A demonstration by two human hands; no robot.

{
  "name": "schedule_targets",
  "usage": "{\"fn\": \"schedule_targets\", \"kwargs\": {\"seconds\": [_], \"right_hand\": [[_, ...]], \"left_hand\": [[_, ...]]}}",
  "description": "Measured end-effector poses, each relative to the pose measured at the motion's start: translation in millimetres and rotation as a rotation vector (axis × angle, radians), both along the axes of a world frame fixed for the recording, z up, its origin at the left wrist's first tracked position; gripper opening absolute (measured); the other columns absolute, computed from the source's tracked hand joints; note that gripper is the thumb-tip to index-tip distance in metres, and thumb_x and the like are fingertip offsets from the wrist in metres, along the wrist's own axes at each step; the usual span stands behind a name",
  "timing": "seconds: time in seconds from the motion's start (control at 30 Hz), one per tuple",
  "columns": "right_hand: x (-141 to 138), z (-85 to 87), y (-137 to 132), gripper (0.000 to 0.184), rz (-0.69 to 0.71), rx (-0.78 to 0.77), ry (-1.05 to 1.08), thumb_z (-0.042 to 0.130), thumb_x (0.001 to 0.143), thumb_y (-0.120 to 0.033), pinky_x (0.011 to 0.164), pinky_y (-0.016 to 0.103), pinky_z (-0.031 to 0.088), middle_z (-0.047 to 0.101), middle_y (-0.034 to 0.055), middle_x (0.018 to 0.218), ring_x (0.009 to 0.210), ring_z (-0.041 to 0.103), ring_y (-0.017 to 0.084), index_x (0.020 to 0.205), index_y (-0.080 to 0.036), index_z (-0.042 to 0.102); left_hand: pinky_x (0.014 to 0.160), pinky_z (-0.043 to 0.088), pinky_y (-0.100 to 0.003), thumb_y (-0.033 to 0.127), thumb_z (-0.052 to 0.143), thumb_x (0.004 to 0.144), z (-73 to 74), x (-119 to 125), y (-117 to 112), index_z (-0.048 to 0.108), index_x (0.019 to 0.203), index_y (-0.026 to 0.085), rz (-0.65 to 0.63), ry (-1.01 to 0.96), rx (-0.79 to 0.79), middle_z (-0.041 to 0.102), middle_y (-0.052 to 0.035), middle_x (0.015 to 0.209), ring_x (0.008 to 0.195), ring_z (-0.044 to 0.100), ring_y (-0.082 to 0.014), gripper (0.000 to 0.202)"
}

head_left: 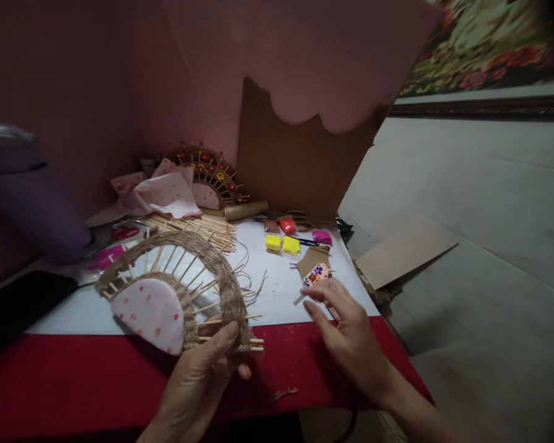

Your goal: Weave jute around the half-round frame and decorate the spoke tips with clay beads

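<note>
My left hand (pixel 203 369) grips the lower right end of a half-round fan (pixel 228 289) woven from twine over thin wooden sticks, thumb on top. A white half-disc of cloth with pink-red dots (pixel 150 314) covers the fan's inner part. My right hand (pixel 351 335) hovers at the right with thumb and fingers apart, holding nothing that I can see. Just beyond its fingertips lies a white thing with a purple and orange flower pattern (pixel 317 274), partly hidden by the hand; its kind is unclear. A brown cardboard piece (pixel 313 255) lies behind it.
Small yellow packets (pixel 281 244), a red packet (pixel 287 225) and a twine roll (pixel 246 210) lie farther back. Another decorated fan (pixel 212 169) leans by dotted cloth (pixel 166 191) and loose sticks (pixel 207 227). Cardboard (pixel 300 160) stands behind; a purple bottle (pixel 28 197) stands left.
</note>
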State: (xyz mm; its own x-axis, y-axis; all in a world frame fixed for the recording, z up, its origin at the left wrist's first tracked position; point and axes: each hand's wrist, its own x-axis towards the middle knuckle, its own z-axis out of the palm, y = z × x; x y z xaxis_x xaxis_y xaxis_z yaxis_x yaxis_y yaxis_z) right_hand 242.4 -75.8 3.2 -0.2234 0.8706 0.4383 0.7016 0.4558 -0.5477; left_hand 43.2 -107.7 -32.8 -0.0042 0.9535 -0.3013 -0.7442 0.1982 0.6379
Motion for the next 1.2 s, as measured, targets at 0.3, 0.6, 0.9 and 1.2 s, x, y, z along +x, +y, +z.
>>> {"fn": "schedule_targets", "kwargs": {"seconds": [0.3,0.6,0.9,1.2], "right_hand": [[-50.4,-1.5,-28.0,0.016,0.317,-0.317,0.434,0.044,0.09,-0.018,0.079,0.028,0.043,0.055,0.0033,0.089,0.088,0.054,0.015,0.09,-0.019,0.06],[-53.1,-0.5,-26.9,0.017,0.346,-0.366,0.506,0.045,0.09,-0.019,0.081,0.028,0.042,0.054,0.0031,0.088,0.087,0.053,0.015,0.089,-0.02,0.063],[-54.0,-1.4,-28.9,0.017,0.355,-0.37,0.532,0.046,0.09,-0.021,0.081,0.029,0.042,0.054,0.0035,0.088,0.088,0.053,0.016,0.089,-0.02,0.063],[-55.0,1.8,-36.0,0.022,0.334,-0.265,0.427,0.041,0.091,-0.02,0.078,0.031,0.043,0.053,0.0061,0.09,0.088,0.052,0.018,0.094,-0.02,0.062]], "left_hand": [[0.038,0.05,-0.022,0.017,0.076,0.063,0.2,-2.4,-0.8,0.067,0.069,0.012,-0.052,-0.02,0.049,0.064,-0.002,0.063,0.056,0.064,-0.0176,0.012],[0.038,0.05,-0.022,0.019,0.075,0.063,-1.2,-2.8,0.6,0.067,0.073,0.013,-0.075,-0.018,0.078,0.066,-0.0033,0.067,0.056,0.065,-0.019,0.014],[0.04,0.051,-0.022,0.018,0.074,0.065,-1.9,-3.0,-0.4,0.066,0.072,0.012,-0.077,-0.024,0.064,0.065,-0.0032,0.068,0.057,0.064,-0.0172,0.012],[0.039,0.05,-0.021,0.017,0.073,0.067,-1.6,-3.1,0.0,0.065,0.072,0.014,-0.074,-0.04,0.099,0.066,-0.001,0.066,0.053,0.062,-0.0142,0.01]]}}
